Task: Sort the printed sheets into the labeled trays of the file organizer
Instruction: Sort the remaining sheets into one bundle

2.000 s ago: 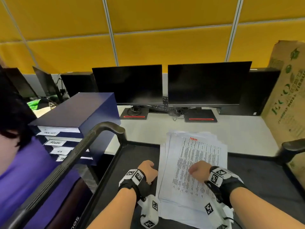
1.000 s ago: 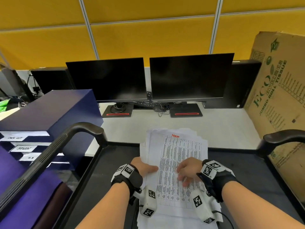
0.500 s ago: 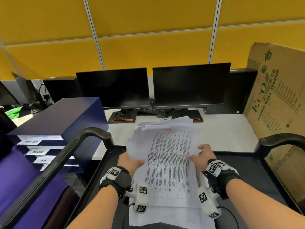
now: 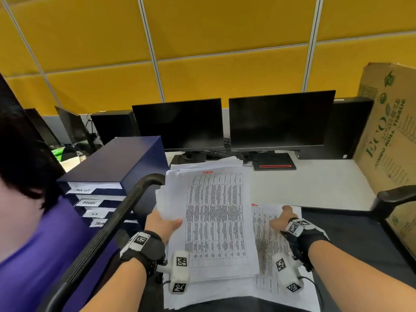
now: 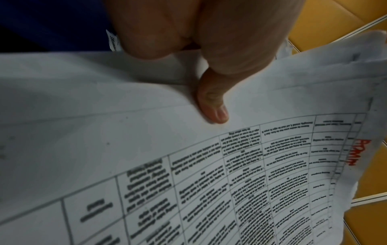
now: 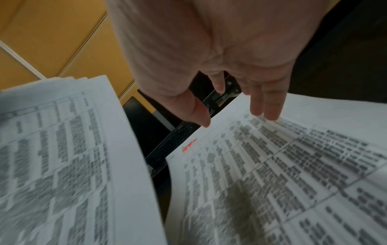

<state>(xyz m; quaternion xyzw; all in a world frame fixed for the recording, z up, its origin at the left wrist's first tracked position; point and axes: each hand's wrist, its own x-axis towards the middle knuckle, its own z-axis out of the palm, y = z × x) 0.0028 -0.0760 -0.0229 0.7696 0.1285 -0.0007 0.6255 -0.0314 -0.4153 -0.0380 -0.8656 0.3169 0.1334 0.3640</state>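
My left hand [image 4: 164, 224] grips the left edge of a thick stack of printed sheets [image 4: 213, 217] and holds it above the black cart top. In the left wrist view the thumb [image 5: 213, 106] presses on the stack's top sheet [image 5: 209, 165], which has a red handwritten word at its head. A single printed sheet [image 4: 267, 242] lies flat on the cart to the right. My right hand [image 4: 282, 218] rests on it with straight fingers [image 6: 266, 112], and the sheet [image 6: 272, 165] carries a red mark too. The navy file organizer [image 4: 112, 167] stands left, its labeled trays [image 4: 87, 202] facing me.
A black curved cart handle [image 4: 126, 212] runs between the organizer and the stack; another handle [image 4: 394, 197] is at the right. Two dark monitors [image 4: 279, 120] stand on the white desk [image 4: 315, 183]. A cardboard box [image 4: 391, 136] leans right. A person in purple [image 4: 27, 244] sits left.
The stack lay on the cart under both hands, then both lifted it. Now the left hand alone holds it, shifted left, and the right hand has come down on a sheet on the cart.
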